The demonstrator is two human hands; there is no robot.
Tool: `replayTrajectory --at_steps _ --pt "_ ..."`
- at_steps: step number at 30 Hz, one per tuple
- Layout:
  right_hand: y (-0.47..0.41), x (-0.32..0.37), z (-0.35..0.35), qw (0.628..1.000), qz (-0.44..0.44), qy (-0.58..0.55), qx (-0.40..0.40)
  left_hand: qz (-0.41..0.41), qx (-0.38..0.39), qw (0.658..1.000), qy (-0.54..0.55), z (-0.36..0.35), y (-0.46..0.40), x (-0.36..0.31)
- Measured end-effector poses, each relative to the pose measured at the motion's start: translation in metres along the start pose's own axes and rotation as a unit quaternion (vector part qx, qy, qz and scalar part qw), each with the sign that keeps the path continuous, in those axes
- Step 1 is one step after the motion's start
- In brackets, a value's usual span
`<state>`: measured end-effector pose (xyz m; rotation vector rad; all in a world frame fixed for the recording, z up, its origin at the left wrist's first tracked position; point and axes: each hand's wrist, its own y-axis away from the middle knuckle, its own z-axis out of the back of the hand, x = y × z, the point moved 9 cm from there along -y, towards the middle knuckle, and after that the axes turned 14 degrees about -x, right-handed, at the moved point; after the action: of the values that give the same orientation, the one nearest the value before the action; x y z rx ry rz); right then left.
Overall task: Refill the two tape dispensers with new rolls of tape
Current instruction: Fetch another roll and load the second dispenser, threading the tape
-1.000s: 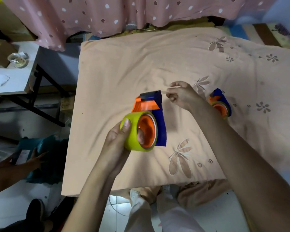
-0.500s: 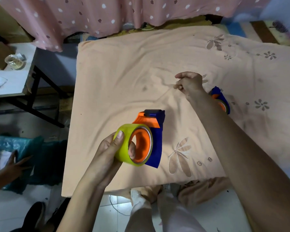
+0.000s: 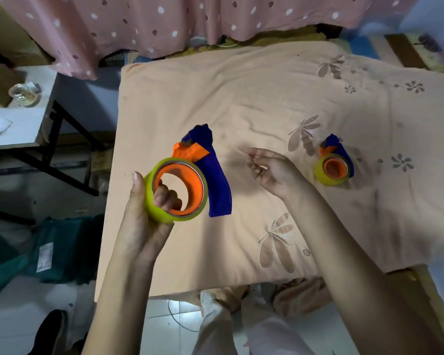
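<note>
My left hand (image 3: 144, 216) grips a blue and orange tape dispenser (image 3: 215, 180) loaded with a yellow-green roll of tape (image 3: 154, 208), held above the left part of the peach cloth (image 3: 241, 98). Its thumb lies on the roll's outer face and its fingers curl through the orange core. My right hand (image 3: 272, 170) hovers palm-up just right of that dispenser, fingers loosely curled and holding nothing I can make out. A second blue and orange dispenser (image 3: 340, 152) with a yellow-green roll (image 3: 321, 175) lies on the cloth to the right of that hand.
The peach flowered cloth covers a table whose front edge is near my knees. A white side table (image 3: 23, 124) with a small glass dish (image 3: 23, 94) stands at the left. A pink dotted curtain (image 3: 164, 21) hangs behind. A teal bag (image 3: 62, 247) lies on the floor.
My right hand came back from the far side toward me and turned palm-up. My left hand tilted the dispenser so the core faces up. The second dispenser is now uncovered.
</note>
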<state>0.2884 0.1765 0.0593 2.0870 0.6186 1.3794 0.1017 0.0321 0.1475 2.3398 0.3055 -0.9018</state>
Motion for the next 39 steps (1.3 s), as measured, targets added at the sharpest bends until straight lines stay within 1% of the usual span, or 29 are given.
replayTrajectory --at_steps 3,5,7,9,13,15,18,21,23,25,28,30,33,39 --pt "0.007 -0.004 -0.002 0.999 0.012 0.010 -0.029 0.002 -0.027 1.000 0.006 0.000 -0.001 -0.002" --pt "0.013 -0.008 -0.003 0.999 0.005 0.019 -0.036 0.003 -0.033 0.999 0.012 -0.001 -0.002 -0.003" --pt "0.022 -0.011 -0.007 1.000 -0.012 0.007 -0.022 0.004 -0.032 0.999 0.020 -0.002 -0.004 -0.004" --pt "0.029 -0.010 -0.011 1.000 -0.010 0.009 0.002 0.006 -0.026 0.999 0.028 -0.003 -0.007 -0.006" --pt "0.037 -0.003 -0.014 0.989 0.086 0.117 0.040 0.012 -0.021 0.999 0.032 -0.005 -0.009 -0.007" --pt "0.036 0.004 -0.009 0.975 0.146 0.166 0.014 0.013 -0.021 0.999 0.025 -0.006 -0.009 -0.006" --pt "0.036 0.024 -0.003 0.951 0.235 0.195 -0.050 0.020 -0.021 0.999 0.021 -0.004 -0.006 -0.005" --pt "0.032 0.051 -0.003 0.928 0.306 0.201 -0.065 0.040 -0.020 0.999 0.005 0.005 -0.004 -0.006" --pt "0.032 0.077 0.001 0.895 0.383 0.216 -0.079 0.062 -0.005 0.998 -0.019 0.010 -0.001 -0.007" --pt "0.032 0.101 0.004 0.864 0.436 0.235 -0.088 0.079 0.026 0.994 -0.068 0.013 0.006 -0.007" --pt "0.031 0.122 -0.002 0.843 0.464 0.260 -0.075 0.087 0.089 0.984 -0.128 0.009 0.018 -0.001" --pt "0.031 0.127 -0.007 0.837 0.474 0.262 -0.072 0.092 0.100 0.983 -0.126 0.007 0.022 0.002" --pt "0.026 0.123 -0.008 0.844 0.467 0.249 -0.081 0.094 0.091 0.985 -0.114 0.005 0.021 0.001" --pt "0.012 0.108 -0.008 0.863 0.441 0.233 -0.084 0.100 0.052 0.986 -0.123 0.009 0.022 0.002"
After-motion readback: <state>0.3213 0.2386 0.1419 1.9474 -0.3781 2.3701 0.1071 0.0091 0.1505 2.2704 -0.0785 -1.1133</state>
